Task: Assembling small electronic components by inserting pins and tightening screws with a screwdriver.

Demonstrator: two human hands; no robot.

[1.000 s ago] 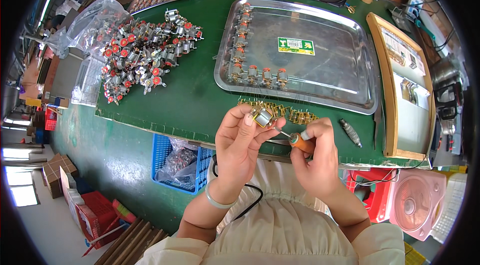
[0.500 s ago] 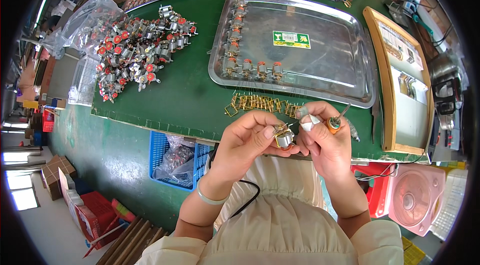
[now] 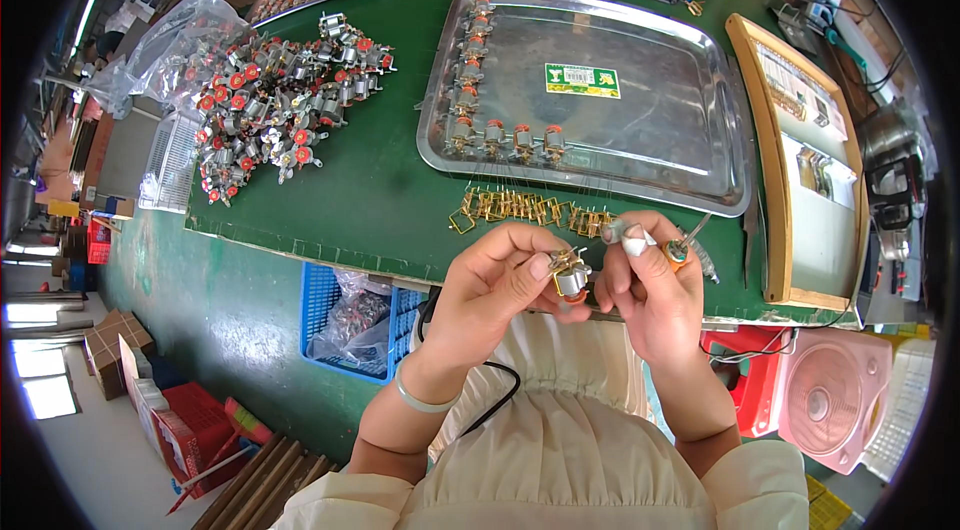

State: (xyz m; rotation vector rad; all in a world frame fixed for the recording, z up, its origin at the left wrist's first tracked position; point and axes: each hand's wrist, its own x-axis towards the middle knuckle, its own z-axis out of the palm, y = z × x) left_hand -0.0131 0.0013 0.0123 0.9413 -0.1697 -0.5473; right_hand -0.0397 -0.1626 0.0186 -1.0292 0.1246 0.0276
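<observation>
Right hand eased rightward, gripping orange-handled screwdriver | left hand pinching rounded metal motor | brassy frame seemingly around it

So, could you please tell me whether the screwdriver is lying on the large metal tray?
No, the right hand is holding the orange-handled screwdriver, clear of the large metal tray.

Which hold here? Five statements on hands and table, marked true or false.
1. The left hand holds a motor, the right hand a screwdriver. True.
2. The screwdriver pokes the motor. False: its shaft points away from it.
3. A pile of motors lies left of the metal tray. True.
4. The motors in the tray line its far edge only. False: they line its left and near edges.
5. Yellow metal frames lie beside the tray's near edge. True.
</observation>
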